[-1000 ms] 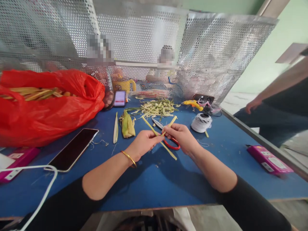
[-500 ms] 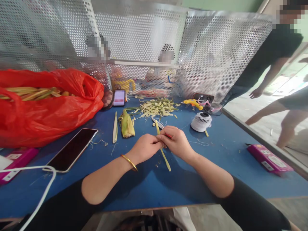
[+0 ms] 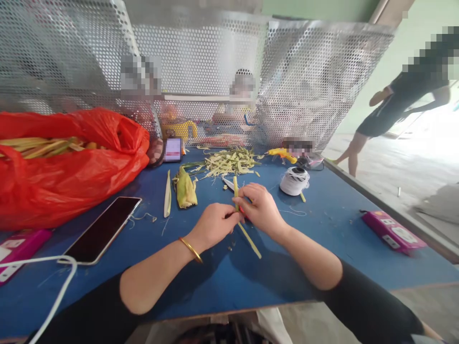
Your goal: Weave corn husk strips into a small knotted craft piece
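Both hands meet over the blue table around a thin, pale green plant stalk. Its upper end stands out beyond the fingers, and its lower end slants toward me. My left hand is closed, pinching the stalk near its middle. Closed beside it, my right hand holds a small red tool, mostly hidden by the fingers, against the stalk. Just behind lies a silvery tool, partly covered. A green husk bundle and a single flat strip lie left of my hands.
Shavings are heaped toward the perforated metal screen. A white thread spool and yellow glue gun are right. A red bag of stalks and a phone are left. A purple power strip lies right; a person stands beyond.
The stalk now bends at my fingers, its lower end swung slightly right. My hands stay together around it. The view has shifted a little, and the person at right appears farther off.
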A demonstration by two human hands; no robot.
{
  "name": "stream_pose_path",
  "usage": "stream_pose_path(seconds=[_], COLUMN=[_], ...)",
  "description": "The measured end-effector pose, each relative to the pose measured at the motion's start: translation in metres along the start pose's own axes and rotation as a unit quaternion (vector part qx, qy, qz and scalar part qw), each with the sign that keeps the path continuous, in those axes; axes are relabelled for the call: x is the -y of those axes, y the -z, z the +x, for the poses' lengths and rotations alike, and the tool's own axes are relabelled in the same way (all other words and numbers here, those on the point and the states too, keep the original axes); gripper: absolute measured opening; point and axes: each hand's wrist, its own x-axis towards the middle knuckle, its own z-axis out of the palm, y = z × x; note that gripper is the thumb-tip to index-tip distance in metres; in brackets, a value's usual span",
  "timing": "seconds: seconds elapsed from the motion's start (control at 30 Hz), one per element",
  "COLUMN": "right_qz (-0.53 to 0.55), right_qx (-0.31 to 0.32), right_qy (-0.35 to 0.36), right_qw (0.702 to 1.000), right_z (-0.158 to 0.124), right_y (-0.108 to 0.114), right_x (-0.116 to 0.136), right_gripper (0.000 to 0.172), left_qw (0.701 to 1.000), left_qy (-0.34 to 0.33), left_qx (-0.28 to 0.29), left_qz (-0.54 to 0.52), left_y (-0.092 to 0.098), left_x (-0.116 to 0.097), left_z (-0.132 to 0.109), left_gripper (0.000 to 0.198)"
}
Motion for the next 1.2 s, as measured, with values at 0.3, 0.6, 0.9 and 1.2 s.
stream_pose_path(seconds=[0.3,0.6,0.9,1.2], right_qz=[0.301,0.33,-0.049,0.097], right_qx=[0.004,-0.039,0.012,0.189], right_qy=[-0.252,-0.258,-0.001,-0.06], right_qw=[0.919,0.907,0.999,0.975], right_z=[0.01,0.008,-0.009,-0.019], right_y=[0.002,-0.002,-0.005,-0.03], right_x=[-0.012,-0.009,0.009,0.004], right_gripper=[0.033,0.024,0.025,0.027], left_qw=[0.98,0.959,0.872,0.88], left_qy=[0.086,0.099,0.064,0.138], left_qx=[-0.034,0.005,-0.068,-0.053], left_qz=[-0.174,-0.265,-0.48,-0.452], left_y=[0.001,0.005,0.014,0.007], left_x=[0.006,0.008,0.005,0.008], left_z=[0.007,0.008,0.016,0.013], left_gripper=[0.03,0.021,0.011,0.026])
